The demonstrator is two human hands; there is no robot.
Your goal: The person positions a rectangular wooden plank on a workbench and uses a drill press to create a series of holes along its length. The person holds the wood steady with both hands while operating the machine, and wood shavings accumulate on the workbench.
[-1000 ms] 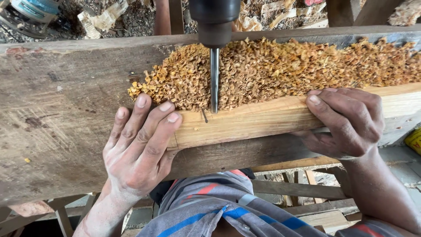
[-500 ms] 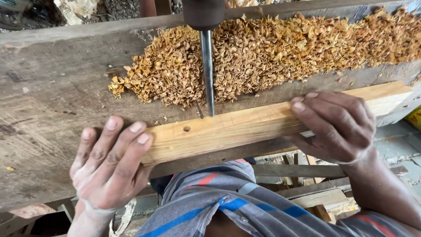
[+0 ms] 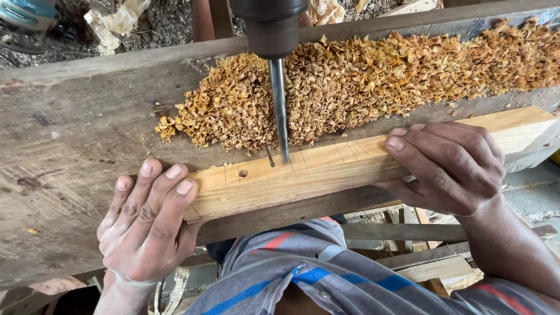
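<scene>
Smooth pale wooden bar (image 3: 326, 178), rough weathered bench (image 3: 76, 146)

Pale wood strip (image 3: 326, 175) flat on bench, one drilled hole.

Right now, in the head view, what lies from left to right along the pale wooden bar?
Left hand at the bar's end → drilled hole → drill bit tip → right hand → bare far end of the wooden bar.
</scene>
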